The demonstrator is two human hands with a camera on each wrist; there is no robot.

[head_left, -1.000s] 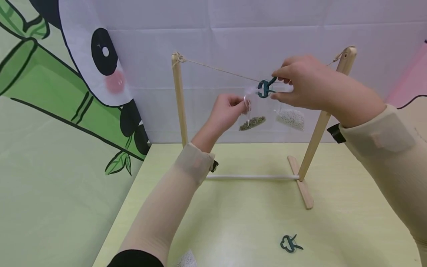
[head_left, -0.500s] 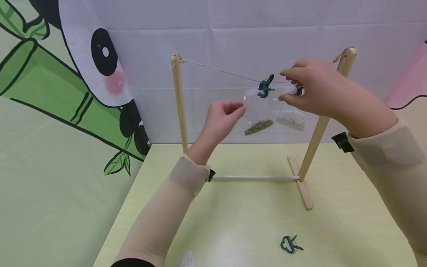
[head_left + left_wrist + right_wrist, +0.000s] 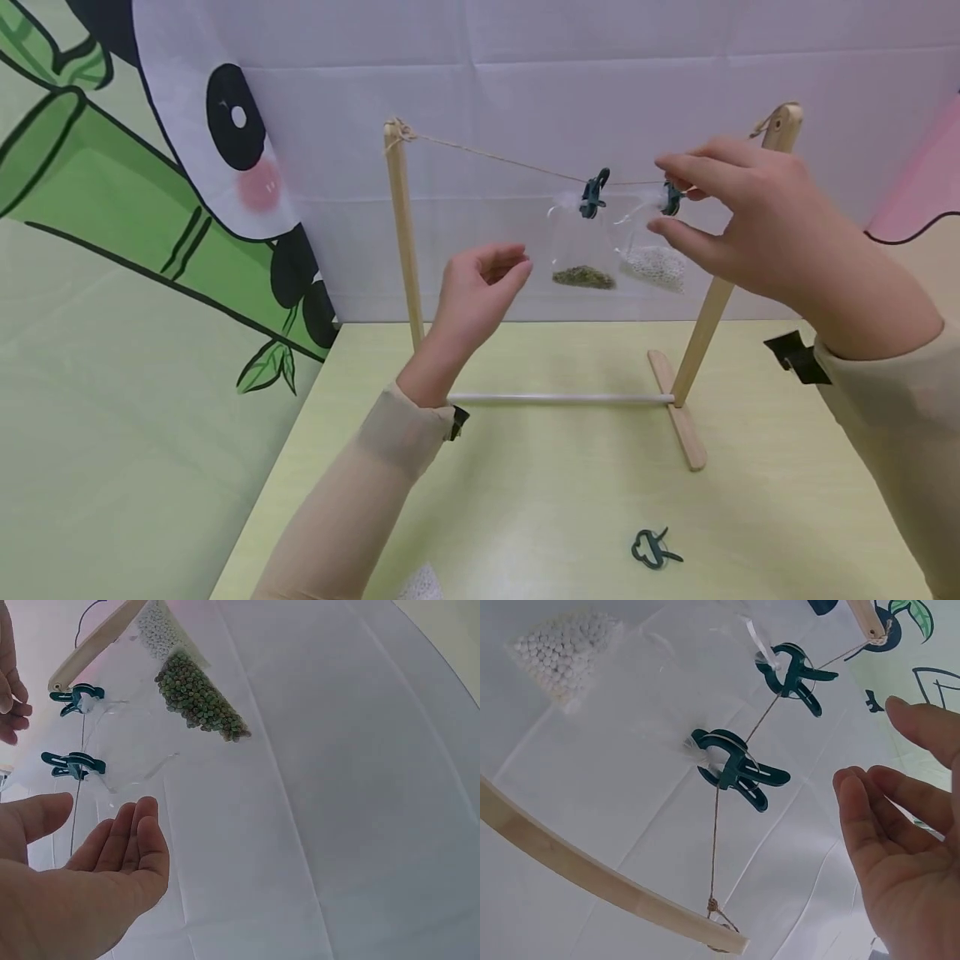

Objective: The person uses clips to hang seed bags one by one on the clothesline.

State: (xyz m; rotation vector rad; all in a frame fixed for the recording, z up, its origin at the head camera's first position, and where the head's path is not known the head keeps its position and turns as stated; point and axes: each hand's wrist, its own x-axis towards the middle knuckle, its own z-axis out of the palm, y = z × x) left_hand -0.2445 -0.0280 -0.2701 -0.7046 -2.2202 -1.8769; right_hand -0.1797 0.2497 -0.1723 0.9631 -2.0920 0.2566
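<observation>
Two clear plastic bags hang from a string, each held by a dark green clip. The left bag of green-brown grains (image 3: pixel 583 277) hangs under one clip (image 3: pixel 593 193). Beside it is the bag of white beads (image 3: pixel 654 267), under a second clip (image 3: pixel 731 769). My left hand (image 3: pixel 480 296) is left of the grain bag, apart from it, fingers loosely bent and holding nothing. In front of the right-hand clip, in the head view, is my right hand (image 3: pixel 765 225). Its thumb and fingers are spread, and the right wrist view shows them apart from both clips.
The string (image 3: pixel 495 157) runs between two wooden posts (image 3: pixel 405 225), joined low by a white rod (image 3: pixel 562 399). Another green clip (image 3: pixel 654 548) lies on the table (image 3: pixel 525 500). Part of a bag with white contents (image 3: pixel 422 583) shows at the front edge.
My right hand has let go of the left-hand clip and moved right. My left hand has released the grain bag and drawn down and left. The grain bag now hangs straighter.
</observation>
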